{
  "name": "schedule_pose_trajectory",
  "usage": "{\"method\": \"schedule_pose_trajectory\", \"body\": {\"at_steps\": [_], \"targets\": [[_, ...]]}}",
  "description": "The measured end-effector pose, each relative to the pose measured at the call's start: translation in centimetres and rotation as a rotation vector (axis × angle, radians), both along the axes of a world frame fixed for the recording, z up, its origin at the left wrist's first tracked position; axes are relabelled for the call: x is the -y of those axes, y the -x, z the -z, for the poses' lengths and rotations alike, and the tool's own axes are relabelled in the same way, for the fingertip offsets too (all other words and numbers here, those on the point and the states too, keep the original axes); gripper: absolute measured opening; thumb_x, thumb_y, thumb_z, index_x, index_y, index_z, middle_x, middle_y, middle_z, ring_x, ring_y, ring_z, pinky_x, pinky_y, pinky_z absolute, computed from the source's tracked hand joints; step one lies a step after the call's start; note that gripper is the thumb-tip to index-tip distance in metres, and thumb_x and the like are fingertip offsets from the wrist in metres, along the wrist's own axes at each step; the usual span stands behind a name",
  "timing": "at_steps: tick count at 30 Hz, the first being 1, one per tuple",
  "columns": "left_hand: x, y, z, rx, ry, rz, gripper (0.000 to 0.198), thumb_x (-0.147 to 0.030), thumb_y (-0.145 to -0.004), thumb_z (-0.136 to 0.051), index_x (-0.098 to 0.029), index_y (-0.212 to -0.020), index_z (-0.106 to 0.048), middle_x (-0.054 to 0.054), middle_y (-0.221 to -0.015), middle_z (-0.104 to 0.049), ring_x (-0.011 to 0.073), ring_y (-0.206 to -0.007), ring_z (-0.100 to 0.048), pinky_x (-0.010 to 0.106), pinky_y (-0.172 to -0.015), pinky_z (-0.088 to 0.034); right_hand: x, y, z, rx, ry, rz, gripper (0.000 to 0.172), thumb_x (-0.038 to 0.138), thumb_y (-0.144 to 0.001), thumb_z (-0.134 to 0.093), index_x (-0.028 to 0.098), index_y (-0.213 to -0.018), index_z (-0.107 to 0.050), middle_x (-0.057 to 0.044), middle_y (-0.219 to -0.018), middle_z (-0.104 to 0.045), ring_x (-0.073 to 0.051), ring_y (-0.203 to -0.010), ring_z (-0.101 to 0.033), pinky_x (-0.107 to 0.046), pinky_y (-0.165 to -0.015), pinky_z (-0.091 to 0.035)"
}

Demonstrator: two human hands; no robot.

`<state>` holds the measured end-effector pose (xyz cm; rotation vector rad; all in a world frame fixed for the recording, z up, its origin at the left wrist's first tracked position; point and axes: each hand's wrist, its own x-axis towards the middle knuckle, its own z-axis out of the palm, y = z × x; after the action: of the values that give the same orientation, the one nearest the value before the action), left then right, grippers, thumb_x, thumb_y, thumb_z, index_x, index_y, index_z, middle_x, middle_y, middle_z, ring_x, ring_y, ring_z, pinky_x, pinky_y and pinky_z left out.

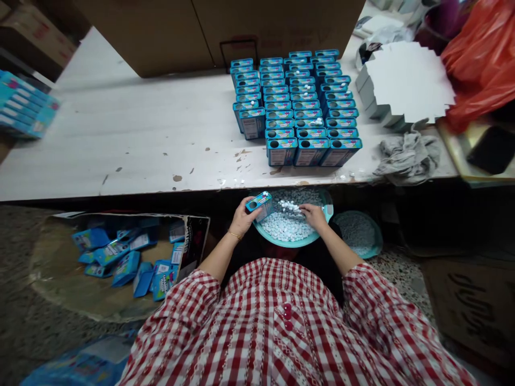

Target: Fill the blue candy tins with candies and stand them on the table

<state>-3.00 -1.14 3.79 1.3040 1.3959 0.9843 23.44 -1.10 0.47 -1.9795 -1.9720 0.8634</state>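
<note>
My left hand (242, 217) is closed around a blue candy box (261, 206), tilted over the left rim of a turquoise basin (277, 242). A dark oval opening shows in the box's top, and a few white candies lie on its far end. Small white candies (287, 228) fill the basin, which sits at my lap. Over its right side, my right hand (314, 215) has its fingers closed on a scoop (290, 207) heaped with candies. The candies and fingers hide most of the scoop's shape. Its heaped end points left, apart from the box.
Rows of upright blue candy boxes (306, 115) stand on the white table (140, 134), some with candies on top. A large carton (241, 32) is behind. Another carton (60, 268) at left holds blue boxes. A second basin (376, 241), white cards (410, 80) and a rag (410, 155) are at right.
</note>
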Motion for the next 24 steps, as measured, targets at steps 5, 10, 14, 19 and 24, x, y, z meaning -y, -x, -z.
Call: {"method": "schedule_pose_trajectory", "body": {"at_steps": [5, 10, 14, 19, 24], "targets": [[-0.1, -0.3, 0.2, -0.192, -0.096, 0.084, 0.043, -0.034, -0.068, -0.064, -0.017, -0.106, -0.054, 0.003, -0.092, -0.062, 0.0146, -0.081, -0.058, 0.027, -0.078, -0.045, -0.4, -1.9, -3.7, -0.153, -0.113, 0.010, 0.025, 0.018, -0.078, -0.050, 0.018, -0.096, -0.068, -0.005, -0.095, -0.069, -0.015, -0.088, -0.062, -0.026, -0.078, -0.047], [-0.1, -3.0, -0.7, -0.367, -0.065, 0.211, 0.042, -0.028, -0.070, -0.063, -0.021, -0.111, -0.053, 0.002, -0.090, -0.064, 0.0168, -0.079, -0.060, 0.027, -0.076, -0.046, -0.9, -1.0, -10.0, 0.056, -0.080, -0.177, 0.026, 0.024, -0.082, -0.049, 0.025, -0.098, -0.069, -0.001, -0.100, -0.069, -0.016, -0.093, -0.061, -0.024, -0.078, -0.045], [-0.1, -4.3, -1.3, -0.434, -0.069, 0.277, 0.044, -0.024, -0.071, -0.062, -0.022, -0.114, -0.052, 0.004, -0.096, -0.064, 0.0198, -0.087, -0.061, 0.030, -0.080, -0.046, -1.2, 1.6, -14.2, 0.411, 0.018, -0.341, 0.030, 0.021, -0.083, -0.044, 0.029, -0.098, -0.068, -0.001, -0.104, -0.067, -0.019, -0.093, -0.060, -0.026, -0.073, -0.044], [-0.1, -4.5, -0.9, -0.470, -0.086, 0.297, 0.045, -0.022, -0.071, -0.061, -0.020, -0.115, -0.051, 0.006, -0.101, -0.063, 0.0212, -0.094, -0.060, 0.031, -0.084, -0.045, -0.8, 4.8, -17.2, 0.633, -0.002, -0.500, 0.030, 0.013, -0.082, -0.038, 0.018, -0.090, -0.067, -0.011, -0.095, -0.066, -0.022, -0.084, -0.062, -0.028, -0.067, -0.043], [0.1, -4.1, -0.9, -0.435, -0.106, 0.284, 0.044, -0.020, -0.072, -0.060, -0.020, -0.114, -0.051, 0.006, -0.103, -0.063, 0.0205, -0.095, -0.060, 0.031, -0.085, -0.046, -0.2, 5.6, -18.9, 0.664, -0.041, -0.541, 0.030, 0.013, -0.083, -0.036, 0.015, -0.089, -0.066, -0.014, -0.092, -0.064, -0.024, -0.084, -0.062, -0.029, -0.064, -0.043]]}}
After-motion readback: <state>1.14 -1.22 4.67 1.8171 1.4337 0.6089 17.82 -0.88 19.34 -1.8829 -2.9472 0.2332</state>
